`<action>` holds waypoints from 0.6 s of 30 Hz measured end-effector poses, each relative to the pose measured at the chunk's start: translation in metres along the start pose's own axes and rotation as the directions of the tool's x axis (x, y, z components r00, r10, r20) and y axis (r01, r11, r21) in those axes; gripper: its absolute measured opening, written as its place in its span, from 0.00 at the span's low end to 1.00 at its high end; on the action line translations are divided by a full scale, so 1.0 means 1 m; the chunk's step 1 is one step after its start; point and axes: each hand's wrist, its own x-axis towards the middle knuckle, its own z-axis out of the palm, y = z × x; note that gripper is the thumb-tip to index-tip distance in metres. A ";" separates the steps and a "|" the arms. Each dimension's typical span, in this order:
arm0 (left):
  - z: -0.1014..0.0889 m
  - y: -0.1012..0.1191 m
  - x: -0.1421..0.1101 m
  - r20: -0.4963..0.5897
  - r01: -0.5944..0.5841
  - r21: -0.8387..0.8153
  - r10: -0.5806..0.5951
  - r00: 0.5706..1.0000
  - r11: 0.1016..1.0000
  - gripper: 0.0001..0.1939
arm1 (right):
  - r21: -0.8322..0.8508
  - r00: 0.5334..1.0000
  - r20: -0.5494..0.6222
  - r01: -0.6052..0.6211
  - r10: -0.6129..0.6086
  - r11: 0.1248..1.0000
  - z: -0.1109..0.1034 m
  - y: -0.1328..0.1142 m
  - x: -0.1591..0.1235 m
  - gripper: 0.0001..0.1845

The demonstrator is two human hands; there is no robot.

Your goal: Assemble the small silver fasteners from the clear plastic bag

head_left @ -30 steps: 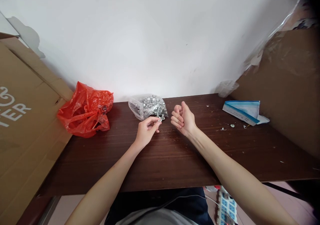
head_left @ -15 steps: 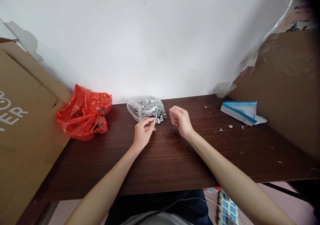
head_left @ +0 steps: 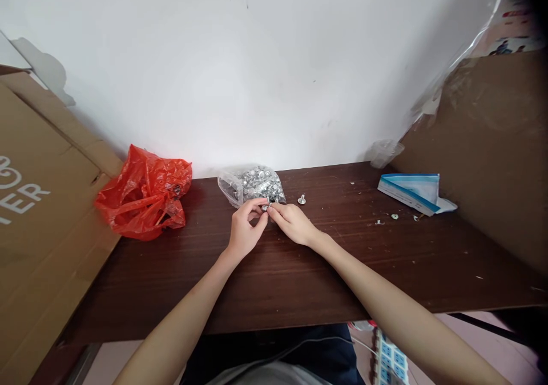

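My left hand is closed in a pinch on a small metal screw with a broad round head. Fingertips of my right hand are pressed together against the small metal pieces at that same spot; they partly hide what they grip. Just behind the fingers lies a clear plastic bag filled with many similar silver screws. A single loose screw stands on its head on the table, right of the bag and beyond my right hand.
The dark brown wooden table meets a white wall. A crumpled red plastic bag and a cardboard box are on the left. A blue-and-white packet, a clear plastic cup and white scraps lie on the right.
My right hand has moved left and down to meet my left hand. A loose screw now stands where the right hand was. The left hand has barely moved.
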 end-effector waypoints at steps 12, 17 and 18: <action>-0.003 0.000 0.005 0.176 0.383 -0.178 -0.353 0.919 0.906 0.17 | -0.128 0.999 -0.035 0.032 -0.037 0.991 -0.009 -0.001 -0.001 0.15; -0.002 0.001 0.004 0.213 0.380 -0.145 -0.347 0.914 0.913 0.16 | -0.185 0.997 0.009 0.072 -0.071 0.980 -0.015 -0.004 -0.002 0.12; -0.002 0.001 0.005 0.215 0.373 -0.141 -0.340 0.916 0.917 0.16 | -0.192 0.997 0.025 0.079 -0.075 0.978 -0.016 -0.005 -0.003 0.12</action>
